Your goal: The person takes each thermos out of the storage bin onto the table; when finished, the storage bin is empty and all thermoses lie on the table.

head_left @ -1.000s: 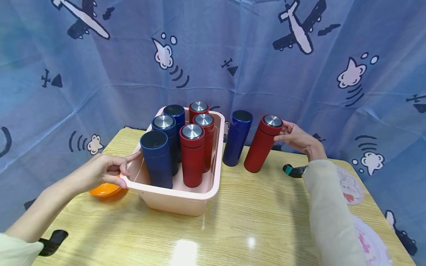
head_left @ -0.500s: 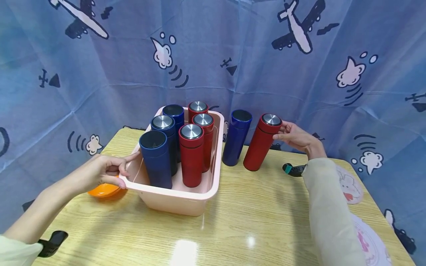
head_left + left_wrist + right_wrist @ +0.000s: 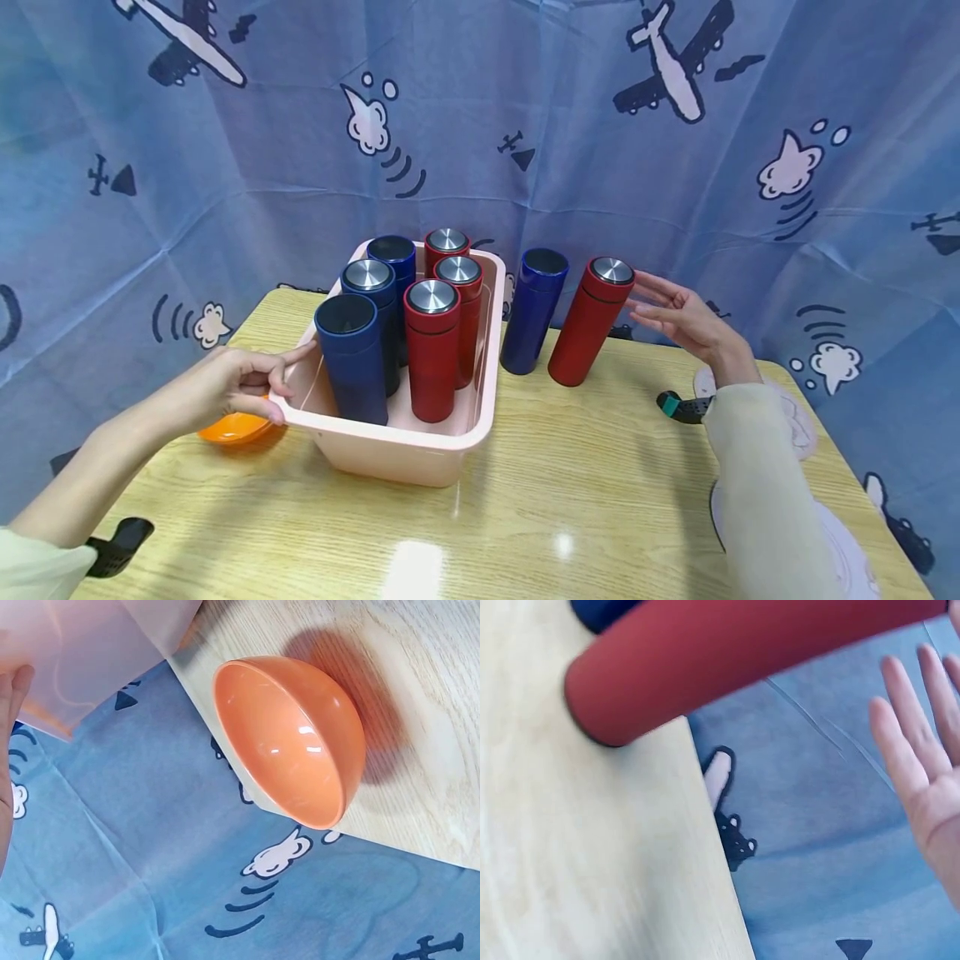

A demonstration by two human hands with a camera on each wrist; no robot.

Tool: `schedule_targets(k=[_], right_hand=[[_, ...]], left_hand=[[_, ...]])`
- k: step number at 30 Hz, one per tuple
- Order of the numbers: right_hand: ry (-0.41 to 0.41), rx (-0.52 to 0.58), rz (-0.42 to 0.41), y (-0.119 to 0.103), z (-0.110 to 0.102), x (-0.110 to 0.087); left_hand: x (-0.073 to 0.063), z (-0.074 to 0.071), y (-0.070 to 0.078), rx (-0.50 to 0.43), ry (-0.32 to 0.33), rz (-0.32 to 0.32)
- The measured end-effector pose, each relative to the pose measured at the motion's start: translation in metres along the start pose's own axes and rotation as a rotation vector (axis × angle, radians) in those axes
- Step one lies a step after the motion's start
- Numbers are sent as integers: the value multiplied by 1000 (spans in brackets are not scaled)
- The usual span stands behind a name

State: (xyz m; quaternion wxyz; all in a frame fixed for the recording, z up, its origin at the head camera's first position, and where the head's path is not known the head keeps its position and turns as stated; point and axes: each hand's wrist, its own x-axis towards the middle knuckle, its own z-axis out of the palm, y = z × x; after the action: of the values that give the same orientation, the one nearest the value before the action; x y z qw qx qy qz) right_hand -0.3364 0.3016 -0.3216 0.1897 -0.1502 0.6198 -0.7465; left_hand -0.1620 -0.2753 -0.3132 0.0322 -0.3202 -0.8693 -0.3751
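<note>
Our right hand [image 3: 692, 322] has its fingers spread beside the top of a tall red flask [image 3: 588, 333], which is just to that hand's left, its base on the wooden table [image 3: 577, 483]. Whether the fingertips touch it we cannot tell; no grip shows. Farther left of the right hand, next to the red flask, is a blue flask [image 3: 534, 321]. Our left hand [image 3: 236, 382] pinches the rim of a pink tub [image 3: 405, 439] at its near corner; to that hand's right, six more flasks, three red and three blue, stand inside. Just under the left hand, an orange bowl [image 3: 334, 712] rests on the table.

The step seems to be handling the red flask near its lid, and a tall, narrow thing like this probably tips easily. To do it well, we would check that the base sits flat, then keep the right fingers level and move them straight toward or away from its side, never brushing the lid. A knock leftward could reach the blue flask. The left pinch should stay light, without tugging, so that the flasks inside stay standing.
</note>
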Motion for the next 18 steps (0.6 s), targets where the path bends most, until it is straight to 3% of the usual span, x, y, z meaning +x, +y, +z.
schedule_targets(k=[5,13,18], right_hand=[[69,-18,-6,8,8,-15],[82,-57,9,17,23,-37],[73,-47,-6,20,34,-49]], left_hand=[[1,0,1,-49,-18,-4],[0,0,2,-9,-12,-10],[1,0,3,-100,-32,-42]])
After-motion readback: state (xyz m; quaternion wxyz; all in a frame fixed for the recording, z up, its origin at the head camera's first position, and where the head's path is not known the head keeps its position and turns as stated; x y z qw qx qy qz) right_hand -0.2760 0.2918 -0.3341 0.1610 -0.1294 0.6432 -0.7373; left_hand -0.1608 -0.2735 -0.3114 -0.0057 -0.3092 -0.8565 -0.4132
